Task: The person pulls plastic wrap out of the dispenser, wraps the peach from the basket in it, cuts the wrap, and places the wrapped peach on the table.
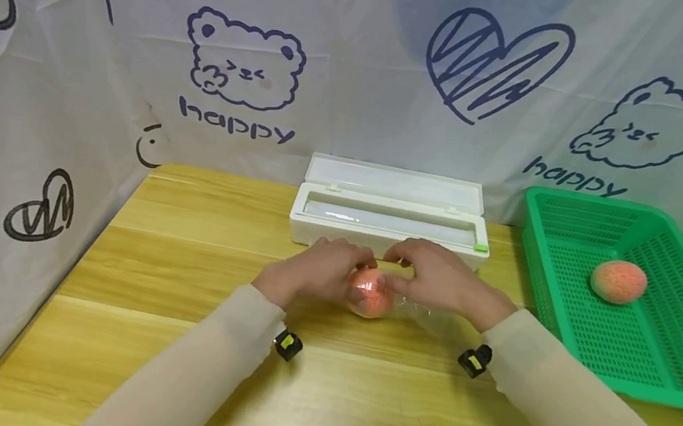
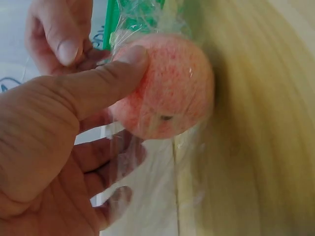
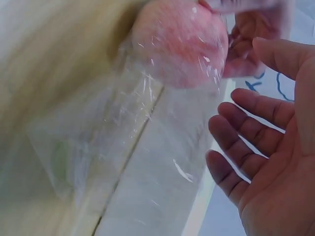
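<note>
A round, speckled pink-red apple (image 1: 370, 299) sits on the wooden table, wrapped in clear cling film (image 3: 106, 118). My left hand (image 1: 322, 269) holds it from the left; in the left wrist view the thumb (image 2: 106, 81) presses on the film-covered skin, with the other fingers spread behind. Loose film trails from the apple's right side over the tabletop. Close by on the right is my right hand (image 1: 441, 277), its fingers apart and loosely bent. In the right wrist view nothing lies between that thumb and those fingers (image 3: 241, 128).
Behind the hands stands a white cling film dispenser (image 1: 305, 230), its lid raised and a roll inside. A green plastic basket (image 1: 674, 397) at the right holds another pinkish fruit (image 1: 619, 281). White cloth with drawings (image 1: 360, 97) hangs along the back and left.
</note>
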The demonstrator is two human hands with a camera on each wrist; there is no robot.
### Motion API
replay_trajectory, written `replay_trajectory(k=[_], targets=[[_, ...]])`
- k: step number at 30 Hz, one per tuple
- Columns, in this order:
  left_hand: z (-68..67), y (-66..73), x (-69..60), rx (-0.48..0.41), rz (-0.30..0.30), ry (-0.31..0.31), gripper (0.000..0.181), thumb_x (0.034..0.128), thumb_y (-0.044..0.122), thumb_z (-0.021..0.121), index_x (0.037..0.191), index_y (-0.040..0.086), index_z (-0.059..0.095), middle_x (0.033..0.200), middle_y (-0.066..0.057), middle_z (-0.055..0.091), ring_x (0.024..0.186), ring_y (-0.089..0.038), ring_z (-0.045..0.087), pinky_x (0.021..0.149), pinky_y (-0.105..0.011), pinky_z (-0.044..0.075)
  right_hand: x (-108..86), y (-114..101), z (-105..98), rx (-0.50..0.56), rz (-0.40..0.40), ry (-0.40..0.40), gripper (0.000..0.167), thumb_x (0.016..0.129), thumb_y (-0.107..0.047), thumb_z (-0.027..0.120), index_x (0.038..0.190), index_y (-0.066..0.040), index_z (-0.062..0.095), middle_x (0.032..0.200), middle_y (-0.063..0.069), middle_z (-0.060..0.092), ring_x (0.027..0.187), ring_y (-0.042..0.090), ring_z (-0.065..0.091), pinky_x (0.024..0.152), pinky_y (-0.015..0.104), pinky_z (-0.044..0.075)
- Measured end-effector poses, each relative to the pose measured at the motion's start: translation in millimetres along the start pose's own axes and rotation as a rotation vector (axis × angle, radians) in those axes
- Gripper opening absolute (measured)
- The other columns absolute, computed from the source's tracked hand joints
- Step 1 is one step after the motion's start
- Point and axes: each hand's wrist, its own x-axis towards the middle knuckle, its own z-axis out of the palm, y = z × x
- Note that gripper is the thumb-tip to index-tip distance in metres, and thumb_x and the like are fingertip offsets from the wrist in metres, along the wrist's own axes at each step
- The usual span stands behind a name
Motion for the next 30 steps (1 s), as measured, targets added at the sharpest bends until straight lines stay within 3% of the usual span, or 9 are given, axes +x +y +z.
replay_trajectory(k=[4, 7, 12, 19, 22, 24, 28, 30], targets=[[-5.0, -6.0, 3.9, -0.113, -0.042, -0.069, 0.046, 0.0938, 0.033, 0.082, 0.133, 0.015, 0.066, 0.123, 0.000, 0.073, 0.109, -0.018, 0.066, 0.102, -0.042, 0.052, -4.6, -6, 8, -0.036, -0.086, 0.024, 0.045, 0.094, -0.034, 0.077, 0.127, -0.004, 0.071, 0.124, 0.010, 0.073, 0.117, 0.030, 0.067, 0.105, 0.049, 0.053], [-6.2, -10.6, 5.4, -0.171, -0.051, -0.106, 0.046, 0.0956, 0.032, 0.080, 0.134, 0.011, 0.066, 0.123, -0.001, 0.072, 0.107, -0.017, 0.064, 0.100, -0.036, 0.053, -6.2, -8, 19, -0.097, -0.127, 0.040, 0.053, 0.088, -0.036, 0.085, 0.127, -0.004, 0.068, 0.122, 0.008, 0.071, 0.116, 0.029, 0.065, 0.105, 0.048, 0.052], [-6.6, -13.5, 5.4, -0.218, -0.061, -0.176, 0.046, 0.0992, 0.035, 0.074, 0.137, 0.009, 0.068, 0.121, 0.000, 0.072, 0.105, -0.016, 0.064, 0.101, -0.036, 0.053, -6.6, -9, 34, -0.142, -0.127, 0.049, 0.072, 0.077, -0.044, 0.094, 0.130, -0.007, 0.062, 0.122, 0.005, 0.064, 0.115, 0.025, 0.061, 0.102, 0.047, 0.050], [-7.5, -11.6, 5.3, -0.216, -0.104, -0.233, 0.049, 0.1041, 0.039, 0.066, 0.146, 0.015, 0.064, 0.135, -0.004, 0.071, 0.117, -0.019, 0.065, 0.109, -0.041, 0.051, -5.8, -7, 36, -0.150, -0.096, 0.038, 0.069, 0.081, -0.050, 0.090, 0.129, -0.010, 0.062, 0.120, 0.002, 0.065, 0.113, 0.022, 0.061, 0.096, 0.047, 0.049], [-7.0, -11.8, 4.9, -0.211, -0.123, -0.197, 0.055, 0.1035, 0.043, 0.066, 0.150, 0.014, 0.060, 0.142, -0.007, 0.068, 0.126, -0.022, 0.064, 0.112, -0.042, 0.049, -3.6, -5, 32, -0.102, -0.075, 0.021, 0.063, 0.082, -0.048, 0.089, 0.126, -0.011, 0.065, 0.116, 0.000, 0.068, 0.108, 0.019, 0.063, 0.095, 0.048, 0.049], [-7.1, -10.7, 5.2, -0.185, -0.109, -0.127, 0.056, 0.1022, 0.044, 0.068, 0.148, 0.012, 0.061, 0.142, -0.007, 0.068, 0.130, -0.023, 0.063, 0.113, -0.042, 0.049, -1.1, -1, 31, -0.058, -0.075, 0.012, 0.055, 0.082, -0.045, 0.089, 0.120, -0.012, 0.068, 0.110, -0.002, 0.069, 0.098, 0.016, 0.063, 0.089, 0.044, 0.051], [-6.8, -4.7, 6.9, -0.072, -0.022, 0.019, 0.044, 0.1018, 0.040, 0.070, 0.136, 0.012, 0.071, 0.136, -0.002, 0.072, 0.131, -0.024, 0.063, 0.115, -0.040, 0.046, 4.8, 7, 26, 0.042, -0.078, -0.036, 0.043, 0.083, -0.037, 0.086, 0.112, -0.011, 0.069, 0.095, -0.004, 0.069, 0.081, 0.012, 0.060, 0.075, 0.033, 0.052], [-6.8, -1.0, 6.5, -0.018, 0.019, 0.053, 0.035, 0.1028, 0.035, 0.070, 0.130, 0.013, 0.074, 0.131, -0.001, 0.074, 0.128, -0.023, 0.064, 0.115, -0.039, 0.046, 7.6, 10, 23, 0.104, -0.067, -0.079, 0.041, 0.084, -0.037, 0.085, 0.111, -0.010, 0.070, 0.092, -0.004, 0.068, 0.078, 0.012, 0.058, 0.071, 0.030, 0.050]])
